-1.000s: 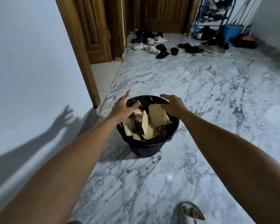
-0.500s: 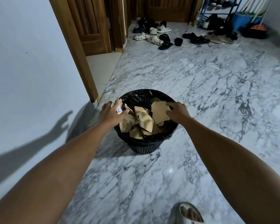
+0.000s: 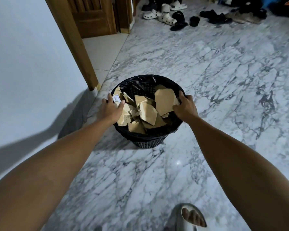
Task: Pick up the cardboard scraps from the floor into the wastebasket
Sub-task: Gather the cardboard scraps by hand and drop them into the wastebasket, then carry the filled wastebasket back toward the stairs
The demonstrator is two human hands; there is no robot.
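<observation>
Both hands gripped the rim of the basket [image 3: 150, 140] on the floor [image 3: 223, 72]: left hand [image 3: 109, 109] and right hand [image 3: 185, 106] curled over it, scraps [image 3: 147, 110] inside.

**Wastebasket brimming with cardboard**

A round black mesh wastebasket [image 3: 148, 142], lined with a black plastic bag [image 3: 137, 81], stands upright on the marble floor [image 3: 223, 80]; torn tan cardboard scraps [image 3: 147, 110] lie jumbled inside, heaped to the rim; one scrap at the left edge bears a white label [image 3: 116, 98].
</observation>
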